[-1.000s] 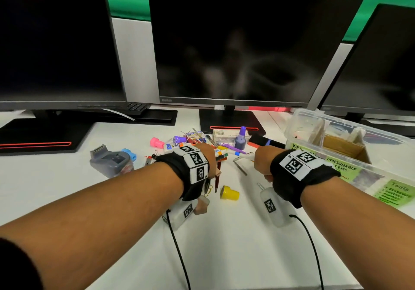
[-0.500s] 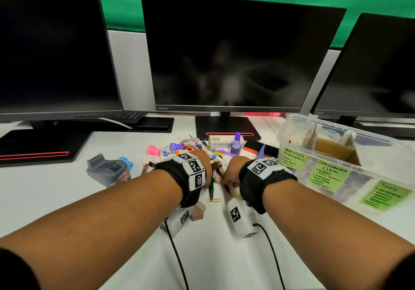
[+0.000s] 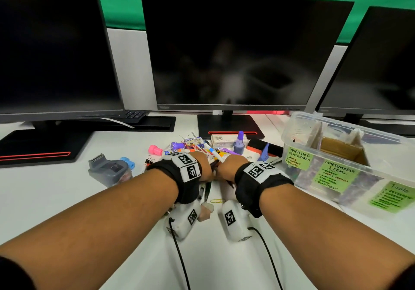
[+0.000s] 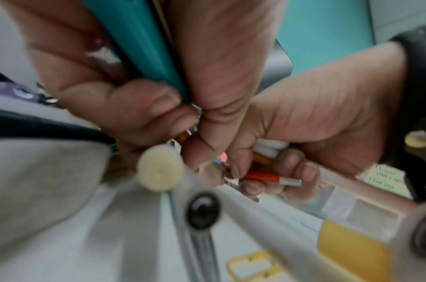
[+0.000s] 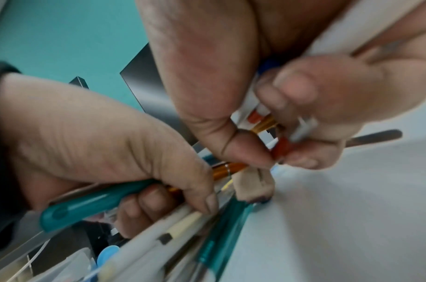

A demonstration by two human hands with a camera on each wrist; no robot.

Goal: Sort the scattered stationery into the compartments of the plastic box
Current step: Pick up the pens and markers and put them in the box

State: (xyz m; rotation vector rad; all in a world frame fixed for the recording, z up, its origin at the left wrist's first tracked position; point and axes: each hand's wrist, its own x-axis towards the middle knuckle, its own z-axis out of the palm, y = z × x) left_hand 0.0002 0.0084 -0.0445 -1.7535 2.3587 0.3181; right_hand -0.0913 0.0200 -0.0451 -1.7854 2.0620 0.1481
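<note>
My left hand [image 3: 205,166] and right hand [image 3: 228,166] meet over the pile of pens and markers [image 3: 213,155] in the middle of the white desk. In the left wrist view my left hand [image 4: 183,114] grips a teal pen [image 4: 139,42] with other pens. In the right wrist view my right hand [image 5: 267,145] has its fingers curled round a bunch of white, orange and red pens [image 5: 262,120]. The clear plastic box [image 3: 292,128] stands to the right, with green labels for writing materials, consumable items and tools.
A grey stapler-like tool [image 3: 107,169], a pink cap [image 3: 155,150], a purple ink bottle [image 3: 239,143], a small staples box [image 3: 222,138] and a yellow paper clip [image 3: 217,200] lie around the pile. Three monitors [image 3: 235,49] stand along the back.
My right hand has moved left from near the box to the pen pile and closed on pens beside the left hand. The left hand has stayed on the pile.
</note>
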